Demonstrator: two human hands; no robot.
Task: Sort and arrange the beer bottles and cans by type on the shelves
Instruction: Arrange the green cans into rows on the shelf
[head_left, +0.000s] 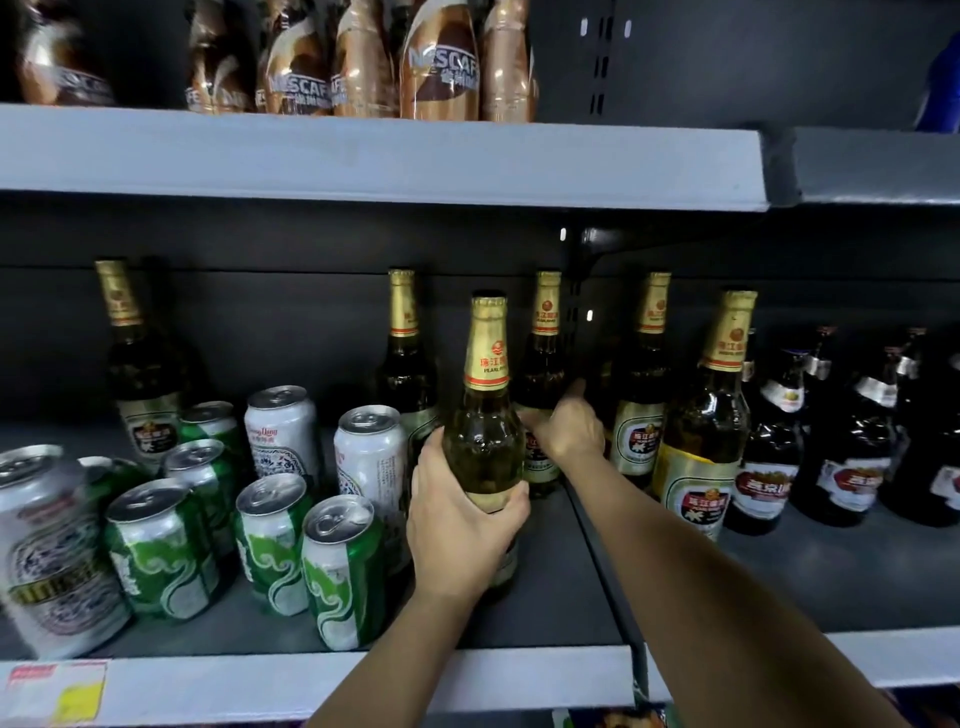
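Observation:
My left hand (460, 525) grips a gold-foiled green beer bottle (485, 415) by its body, upright at the middle of the dark shelf (550, 597). Farther back, my right hand (566, 428) holds a second bottle of the same kind (545, 358) around its label. More gold-necked bottles stand at the back left (135, 379), behind the cans (408, 358) and to the right (641, 384) (709, 415). Green cans (343, 566) (270, 540) (161, 551) and white cans (283, 428) (371, 457) (49, 551) crowd the left side.
Dark bottles with red-and-white labels (774, 447) (852, 441) fill the right bay. An upper shelf (363, 156) holds brown coffee bottles (441, 62). A price tag (57, 686) sticks on the front rail at lower left. Bare shelf lies in front of the right-hand bottles.

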